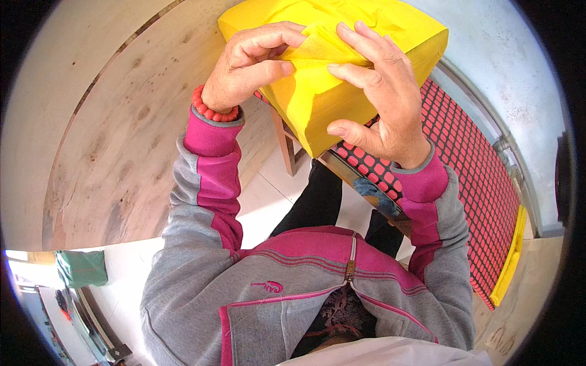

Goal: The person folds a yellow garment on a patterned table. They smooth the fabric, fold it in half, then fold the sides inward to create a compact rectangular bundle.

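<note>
A boxy yellow bag [332, 100] of thin, creased cloth stands in front of me, one corner pointing my way. My left hand [253, 61], with a red bead bracelet [213, 108] at the wrist, pinches a raised fold on the bag's top between thumb and fingers. On the other side of that fold is my right hand [384, 91]. Its fingers are spread and the thumb stands well apart, with the fingertips resting at or just over the cloth. Whether they press on it I cannot tell.
Beneath the bag, a red-and-black patterned cover [461, 152] lies over a wooden-legged surface that runs off to the right. A yellow strip [510, 259] edges its far end. Large wooden boards [128, 134] fill the left. At the lower left is a green bag [81, 268].
</note>
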Available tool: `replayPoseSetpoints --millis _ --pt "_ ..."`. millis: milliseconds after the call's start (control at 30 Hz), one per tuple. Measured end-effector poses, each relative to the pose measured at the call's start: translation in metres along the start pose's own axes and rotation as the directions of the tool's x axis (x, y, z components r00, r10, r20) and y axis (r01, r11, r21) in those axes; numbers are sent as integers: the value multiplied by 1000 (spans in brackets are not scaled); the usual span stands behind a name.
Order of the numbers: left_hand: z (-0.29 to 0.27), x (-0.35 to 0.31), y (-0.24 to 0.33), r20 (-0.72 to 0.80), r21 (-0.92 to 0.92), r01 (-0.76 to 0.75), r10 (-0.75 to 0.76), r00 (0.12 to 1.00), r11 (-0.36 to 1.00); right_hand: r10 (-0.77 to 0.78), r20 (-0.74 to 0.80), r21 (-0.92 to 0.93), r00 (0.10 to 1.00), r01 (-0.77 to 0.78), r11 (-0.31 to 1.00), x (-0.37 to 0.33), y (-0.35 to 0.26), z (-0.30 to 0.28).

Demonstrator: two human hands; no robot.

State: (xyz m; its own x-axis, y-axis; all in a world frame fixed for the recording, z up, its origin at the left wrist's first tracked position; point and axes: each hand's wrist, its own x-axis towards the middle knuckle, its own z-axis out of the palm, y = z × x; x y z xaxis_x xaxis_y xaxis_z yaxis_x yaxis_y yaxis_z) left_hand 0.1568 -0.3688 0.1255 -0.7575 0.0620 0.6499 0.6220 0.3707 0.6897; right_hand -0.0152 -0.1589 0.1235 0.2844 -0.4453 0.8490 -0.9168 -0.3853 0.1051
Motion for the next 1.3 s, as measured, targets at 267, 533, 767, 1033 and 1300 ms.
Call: replayPoseSetpoints --millis 267,533,767,1033,1300 --pt "5 1 0 -30 41 -29 30 999 999 -8 -8 5 1000 8 1000 0 1 0" --pt "23 10 8 -149 77 -17 28 988 997 -47 -116 56 992 53 997 2 -2 -8" --pt "29 12 13 -175 115 -15 35 984 993 -27 -21 -9 999 27 1000 2 -4 -7" --pt "15 6 10 -131 114 87 -72 989 990 15 3 -16 1000 -15 1000 0 -4 -4" --pt "-2 0 5 -16 137 49 -47 999 989 24 -1 -2 1000 -24 1000 0 -4 -3"
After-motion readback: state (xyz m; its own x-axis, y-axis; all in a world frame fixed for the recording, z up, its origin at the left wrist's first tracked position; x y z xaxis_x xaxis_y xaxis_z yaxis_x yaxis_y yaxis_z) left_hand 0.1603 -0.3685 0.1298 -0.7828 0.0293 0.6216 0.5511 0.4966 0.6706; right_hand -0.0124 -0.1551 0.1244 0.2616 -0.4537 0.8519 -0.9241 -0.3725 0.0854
